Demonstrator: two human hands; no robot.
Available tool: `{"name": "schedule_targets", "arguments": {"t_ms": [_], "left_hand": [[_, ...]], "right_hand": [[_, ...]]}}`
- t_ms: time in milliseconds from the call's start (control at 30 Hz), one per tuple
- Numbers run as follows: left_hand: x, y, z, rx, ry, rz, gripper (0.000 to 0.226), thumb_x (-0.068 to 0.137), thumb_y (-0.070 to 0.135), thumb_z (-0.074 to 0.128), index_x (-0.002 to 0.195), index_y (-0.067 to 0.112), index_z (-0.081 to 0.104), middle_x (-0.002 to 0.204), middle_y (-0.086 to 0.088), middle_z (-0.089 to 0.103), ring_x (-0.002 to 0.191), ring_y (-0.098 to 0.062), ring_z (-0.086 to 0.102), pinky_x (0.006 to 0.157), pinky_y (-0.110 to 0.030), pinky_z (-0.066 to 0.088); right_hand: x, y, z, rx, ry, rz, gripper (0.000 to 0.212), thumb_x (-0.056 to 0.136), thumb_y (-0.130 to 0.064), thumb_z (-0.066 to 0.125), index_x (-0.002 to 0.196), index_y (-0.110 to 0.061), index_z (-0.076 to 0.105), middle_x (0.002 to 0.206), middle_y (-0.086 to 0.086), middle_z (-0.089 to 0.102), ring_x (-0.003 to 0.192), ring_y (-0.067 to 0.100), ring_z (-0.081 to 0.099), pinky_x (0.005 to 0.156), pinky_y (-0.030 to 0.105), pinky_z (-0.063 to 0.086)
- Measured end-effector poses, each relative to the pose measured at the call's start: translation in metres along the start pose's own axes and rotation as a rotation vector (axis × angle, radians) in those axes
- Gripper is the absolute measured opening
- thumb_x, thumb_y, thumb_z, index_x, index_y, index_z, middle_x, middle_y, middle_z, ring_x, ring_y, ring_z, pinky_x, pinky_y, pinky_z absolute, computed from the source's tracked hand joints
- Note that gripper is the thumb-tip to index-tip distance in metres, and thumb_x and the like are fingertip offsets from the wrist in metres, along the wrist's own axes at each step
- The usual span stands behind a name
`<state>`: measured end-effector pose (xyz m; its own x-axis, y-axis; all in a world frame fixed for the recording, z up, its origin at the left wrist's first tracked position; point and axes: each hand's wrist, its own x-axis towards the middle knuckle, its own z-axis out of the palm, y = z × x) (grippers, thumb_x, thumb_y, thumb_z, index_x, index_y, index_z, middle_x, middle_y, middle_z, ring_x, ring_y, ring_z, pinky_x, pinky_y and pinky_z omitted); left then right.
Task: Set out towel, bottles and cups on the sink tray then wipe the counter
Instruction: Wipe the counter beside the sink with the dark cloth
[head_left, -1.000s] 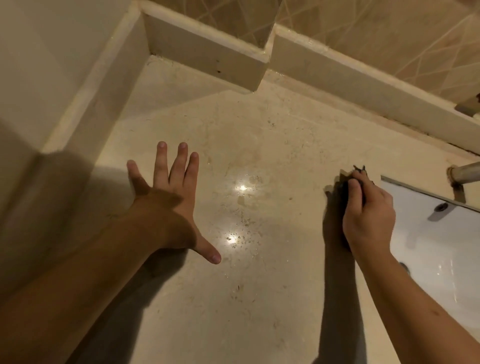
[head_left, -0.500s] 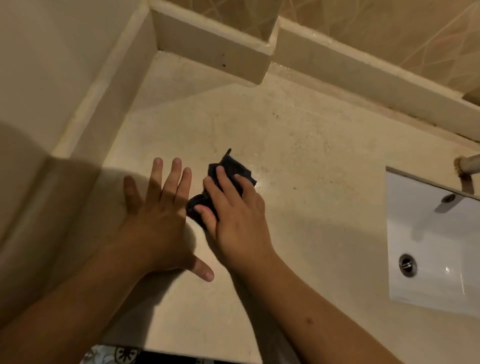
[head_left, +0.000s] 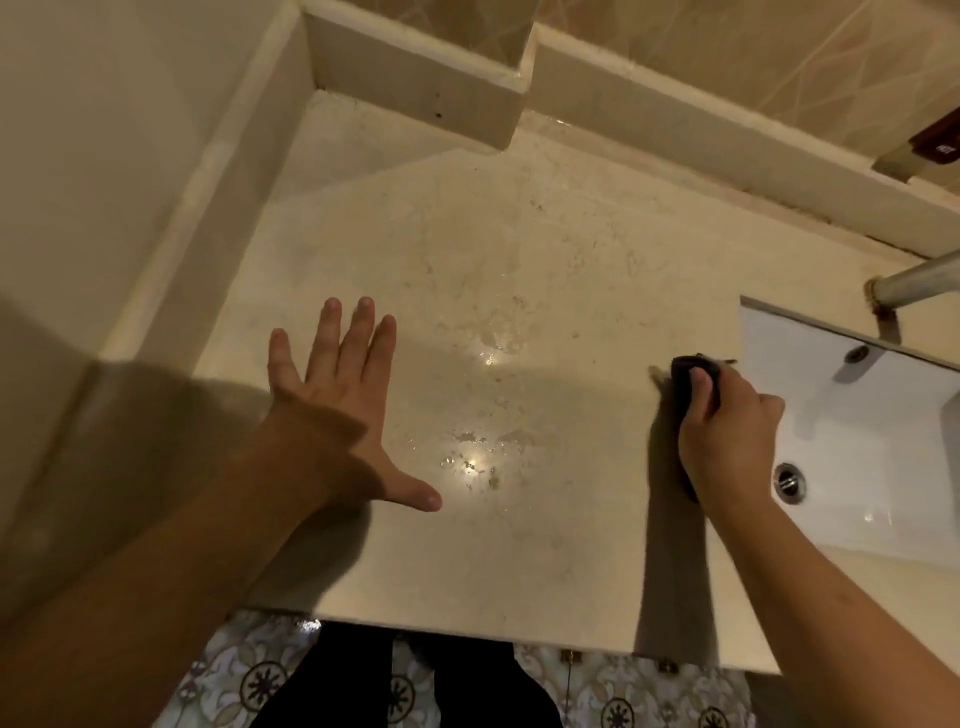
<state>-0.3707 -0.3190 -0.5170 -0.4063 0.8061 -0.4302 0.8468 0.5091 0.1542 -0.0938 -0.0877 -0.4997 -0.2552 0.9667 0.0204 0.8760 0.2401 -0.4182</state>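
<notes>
Cloth gripped in right hand beside sink — left hand splayed flat on counter.

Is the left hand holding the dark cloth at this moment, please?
No, the left hand lies flat and open on the counter, while the right hand grips the dark cloth beside the sink.
</notes>
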Motion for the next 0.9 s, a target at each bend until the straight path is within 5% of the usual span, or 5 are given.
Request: {"name": "schedule_targets", "arguments": {"t_ms": [167,300,400,600,900], "left_hand": [[-0.037,0.005,0.018,-0.043,-0.056,-0.028,0.179,-0.004,0.107,0.021,0.132,0.018,-0.053,0.143,-0.005,-0.059,0.132,-0.031,-0.054,0.104,-0.065,-0.028],[-0.049,0.004,0.025,-0.026,-0.079,-0.01,0.181,0.0,0.108,0.02,0.138,0.012,-0.046,0.146,-0.01,-0.055,0.132,-0.035,-0.053,0.11,-0.069,-0.019],[-0.049,0.005,0.026,0.021,-0.071,-0.007,0.18,0.001,0.109,0.016,0.141,0.011,-0.04,0.15,-0.013,-0.05,0.133,-0.038,-0.051,0.111,-0.07,-0.014],[-0.045,0.005,0.029,0.016,-0.062,-0.049,0.18,-0.002,0.109,0.017,0.132,0.012,-0.053,0.145,-0.009,-0.057,0.134,-0.033,-0.051,0.108,-0.066,-0.024],[-0.049,0.015,0.013,-0.024,-0.18,-0.121,0.179,0.001,0.108,0.038,0.128,0.024,-0.057,0.141,0.005,-0.061,0.128,-0.021,-0.057,0.106,-0.057,-0.03]], "right_hand": [[-0.076,-0.111,0.023,0.311,-0.091,-0.35,0.025,0.104,-0.024,0.051,0.115,-0.021,0.073,0.118,0.005,0.073,0.111,0.031,0.064,0.1,0.044,0.046],[-0.137,-0.164,0.062,0.166,-0.21,-0.655,0.03,0.104,-0.038,0.047,0.121,-0.023,0.066,0.131,0.008,0.066,0.122,0.028,0.054,0.095,0.041,0.038],[-0.16,-0.158,0.087,0.061,-0.317,-0.556,0.034,0.102,-0.029,0.055,0.132,-0.016,0.064,0.149,0.008,0.053,0.124,0.034,0.043,0.098,0.047,0.043],[-0.147,-0.105,0.079,-0.046,-0.224,-0.638,0.034,0.101,-0.036,0.051,0.127,-0.019,0.065,0.148,0.004,0.055,0.118,0.029,0.048,0.097,0.038,0.039],[-0.07,0.046,0.004,-0.156,-0.09,-0.337,0.029,0.103,-0.024,0.052,0.123,-0.011,0.068,0.142,0.013,0.059,0.118,0.037,0.05,0.097,0.039,0.034]]}}
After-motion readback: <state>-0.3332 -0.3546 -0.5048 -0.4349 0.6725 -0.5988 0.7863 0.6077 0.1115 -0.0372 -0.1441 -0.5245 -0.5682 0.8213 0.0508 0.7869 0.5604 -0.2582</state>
